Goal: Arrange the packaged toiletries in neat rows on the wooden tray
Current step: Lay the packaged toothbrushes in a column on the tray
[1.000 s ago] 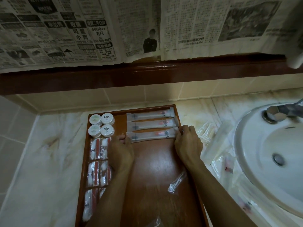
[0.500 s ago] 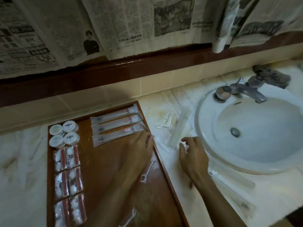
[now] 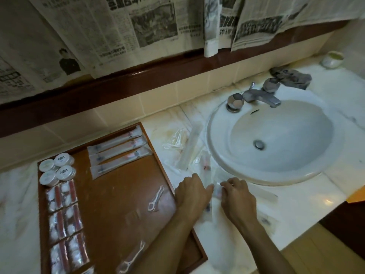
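1. The wooden tray (image 3: 110, 196) is lying on the marble surface (image 3: 308, 210), left of the sink (image 3: 276, 171).
2. Three long toothbrush packets (image 3: 118, 153) are sitting side by side in a row at the tray's far right corner, each one touching the next.
3. Four round white containers (image 3: 57, 169) are clustering in a two-by-two block at the tray's far left corner.
4. Packets with red strips and white pieces (image 3: 63, 216) are running in two columns down the tray's left edge, just below the round containers.
5. Two wrapped floss picks (image 3: 156, 198) are lying loose on the tray's bare wood, one near the right rim and one near the front.
6. More clear packets (image 3: 189, 149) are lying scattered on the surface between the tray and the sink.
7. The left hand (image 3: 192, 196) is resting just past the tray's right rim, its fingers reaching onto a clear packet (image 3: 216, 191) on the surface; whether it is gripping the packet I cannot tell.
8. The right hand (image 3: 238, 198) is sitting just beside the left, its fingers curling and pinching the same clear packet near the sink's front rim.
9. A grey cloth (image 3: 290, 76) is lying behind the tap (image 3: 260, 95).
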